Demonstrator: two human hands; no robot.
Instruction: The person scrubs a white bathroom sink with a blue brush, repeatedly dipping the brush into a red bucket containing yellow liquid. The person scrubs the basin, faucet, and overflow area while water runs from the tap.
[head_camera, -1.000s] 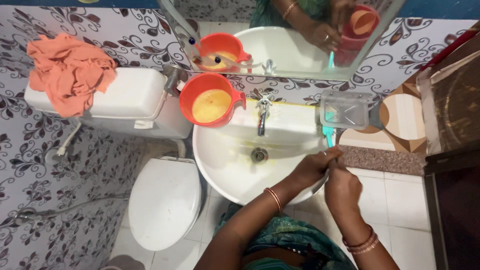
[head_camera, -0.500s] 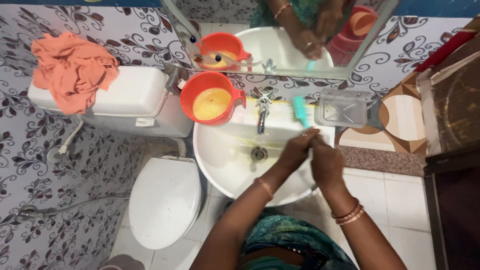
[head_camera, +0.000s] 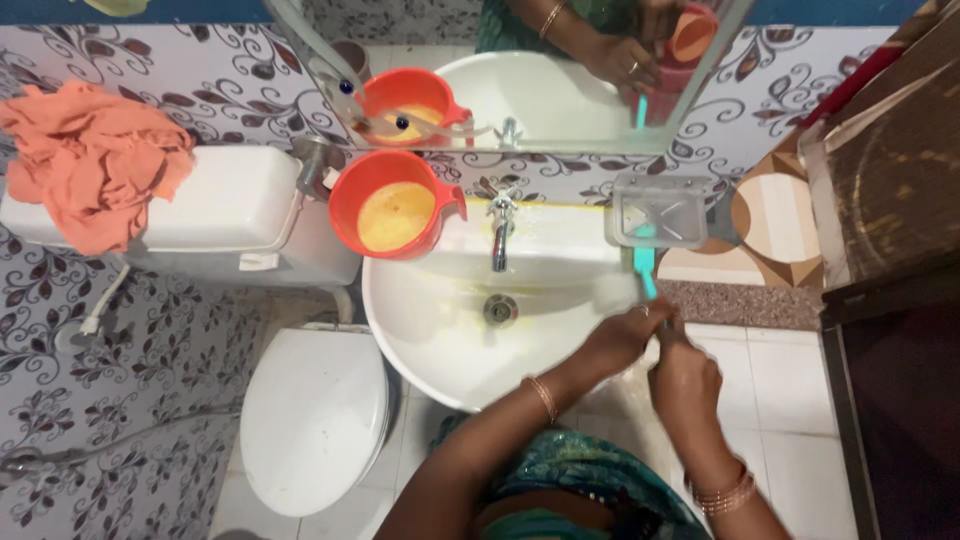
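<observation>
Both hands meet at the right rim of a round white sink. My left hand and my right hand grip the handle of a teal brush. Its head with white bristles rests against the sink's right edge, pointing to the wall. Yellowish streaks lie around the drain below the metal tap. An orange mug holding yellow liquid stands on the sink's back left ledge.
A clear soap holder hangs on the wall right of the tap, under a mirror. To the left are a toilet with closed lid, its cistern and an orange cloth. A dark wooden door stands at right.
Half a second ago the brush head was on the back ledge near the tap; both hands have drawn it back to the sink's right rim. The view has shifted slightly.
</observation>
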